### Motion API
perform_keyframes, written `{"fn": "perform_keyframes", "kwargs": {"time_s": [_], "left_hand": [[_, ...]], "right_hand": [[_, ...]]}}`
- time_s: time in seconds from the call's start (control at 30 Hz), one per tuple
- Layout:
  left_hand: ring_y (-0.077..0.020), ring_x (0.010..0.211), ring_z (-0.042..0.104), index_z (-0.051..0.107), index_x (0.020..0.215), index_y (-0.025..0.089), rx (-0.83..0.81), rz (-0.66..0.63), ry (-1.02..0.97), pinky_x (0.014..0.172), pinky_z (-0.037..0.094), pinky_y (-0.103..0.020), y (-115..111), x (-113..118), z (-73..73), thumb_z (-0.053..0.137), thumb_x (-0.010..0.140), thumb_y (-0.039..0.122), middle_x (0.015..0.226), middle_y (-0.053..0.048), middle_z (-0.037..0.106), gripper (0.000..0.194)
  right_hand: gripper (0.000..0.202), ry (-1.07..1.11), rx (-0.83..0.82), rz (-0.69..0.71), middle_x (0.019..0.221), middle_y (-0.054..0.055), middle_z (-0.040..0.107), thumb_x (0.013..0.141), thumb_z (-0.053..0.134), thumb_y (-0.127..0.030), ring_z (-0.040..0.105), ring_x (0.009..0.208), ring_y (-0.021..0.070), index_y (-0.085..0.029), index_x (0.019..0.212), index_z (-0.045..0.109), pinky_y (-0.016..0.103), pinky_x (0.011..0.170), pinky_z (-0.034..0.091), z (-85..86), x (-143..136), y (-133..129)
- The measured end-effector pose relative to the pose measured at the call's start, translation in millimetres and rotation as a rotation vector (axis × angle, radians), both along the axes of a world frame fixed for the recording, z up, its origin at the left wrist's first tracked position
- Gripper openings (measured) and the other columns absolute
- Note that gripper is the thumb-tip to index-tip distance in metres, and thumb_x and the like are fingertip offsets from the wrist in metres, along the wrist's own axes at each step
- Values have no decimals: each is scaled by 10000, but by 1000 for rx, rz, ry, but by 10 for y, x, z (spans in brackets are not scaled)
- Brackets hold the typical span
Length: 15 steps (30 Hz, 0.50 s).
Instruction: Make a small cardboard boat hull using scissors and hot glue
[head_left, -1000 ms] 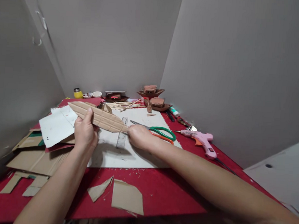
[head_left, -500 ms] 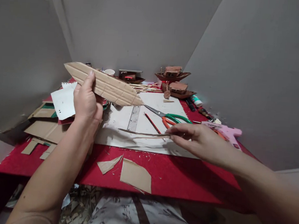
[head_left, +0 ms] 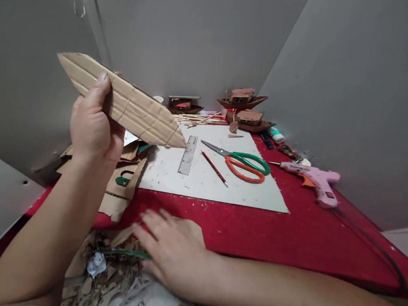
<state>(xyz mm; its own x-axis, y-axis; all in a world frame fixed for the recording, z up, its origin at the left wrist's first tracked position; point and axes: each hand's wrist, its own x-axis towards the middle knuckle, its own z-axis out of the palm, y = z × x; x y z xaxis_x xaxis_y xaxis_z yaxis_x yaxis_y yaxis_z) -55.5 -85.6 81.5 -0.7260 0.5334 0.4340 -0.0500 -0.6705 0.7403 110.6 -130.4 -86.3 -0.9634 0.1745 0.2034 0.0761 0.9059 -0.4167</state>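
Note:
My left hand (head_left: 93, 122) is closed on a long cardboard piece (head_left: 137, 108) with pointed ends, like a boat's outline. It is raised and tilted above the table's left side, thumb on its near face. My right hand (head_left: 171, 246) is low at the table's front edge, blurred, fingers stretched out. It partly covers a cardboard offcut (head_left: 193, 229). By its fingertips is a smaller cardboard scrap (head_left: 124, 236). A thin green-edged strip (head_left: 127, 253) shows just under the hand; whether they touch I cannot tell.
On a white board (head_left: 257, 189) lie scissors (head_left: 247, 165), a pencil (head_left: 215, 168) and a ruler (head_left: 188, 155). A pink glue gun (head_left: 316, 179) is at the right. Model boats (head_left: 253, 119) and thin sticks (head_left: 199, 120) stand behind. Scraps (head_left: 93, 289) fill the space below the table edge.
My right hand has left the board's right side with its thin strips and moved down and left onto the offcuts at the front edge. My left hand has raised the cardboard piece leftward.

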Motion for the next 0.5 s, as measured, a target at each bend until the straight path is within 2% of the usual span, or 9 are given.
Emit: {"fn": "perform_keyframes", "kwargs": {"time_s": [0.03,0.1,0.17,0.23,0.33,0.4,0.47,0.5], "left_hand": [[-166,918,652,616,725,192,2,1,18,836,515,-279,-2,31,2,571,889,173,762,7,658,171],[-146,837,658,631,733,193,-10,-6,46,787,532,-249,5,110,-17,585,877,209,731,19,663,152],[-148,772,661,647,749,184,-54,-36,58,717,546,-236,9,187,-64,633,837,252,698,19,665,112],[-157,734,664,665,761,180,-101,-87,58,654,546,-230,5,230,-127,704,777,278,701,3,672,106],[-162,713,662,674,744,189,-101,-114,33,635,550,-240,11,212,-222,777,699,265,711,-1,679,136],[-171,722,663,671,724,190,-102,-126,9,664,558,-259,51,180,-276,804,663,263,709,-3,679,163],[-181,736,664,672,715,186,-106,-154,-6,698,559,-279,122,170,-326,816,645,277,698,-6,674,184],[-187,746,666,674,717,184,-107,-174,-11,710,557,-287,166,180,-350,818,642,285,692,-7,671,191]], "right_hand": [[596,46,-23,97,1439,215,433,912,526,-355,373,1340,327,-107,1432,373,496,1131,262,11,-122,-102],[661,117,-80,326,1391,219,483,874,566,-473,435,1290,336,-104,1401,411,489,1102,316,66,-332,-250],[647,156,-185,391,1338,209,535,861,575,-497,513,1218,325,-106,1363,459,433,1022,426,145,-428,-276],[535,213,-303,399,1269,175,597,875,573,-447,579,1147,268,-108,1288,540,341,977,468,215,-347,-165],[316,346,-434,274,1070,134,688,904,528,-299,642,1007,193,-95,1122,633,264,900,498,265,66,158],[221,332,-466,16,949,92,699,919,498,-273,655,859,172,-153,1010,659,274,793,521,275,402,358],[212,200,-420,-213,852,85,687,913,490,-263,638,750,179,-156,962,666,294,704,514,294,660,464],[221,96,-404,-263,808,82,682,909,486,-260,624,689,179,-154,950,676,297,660,507,312,740,473]]}}
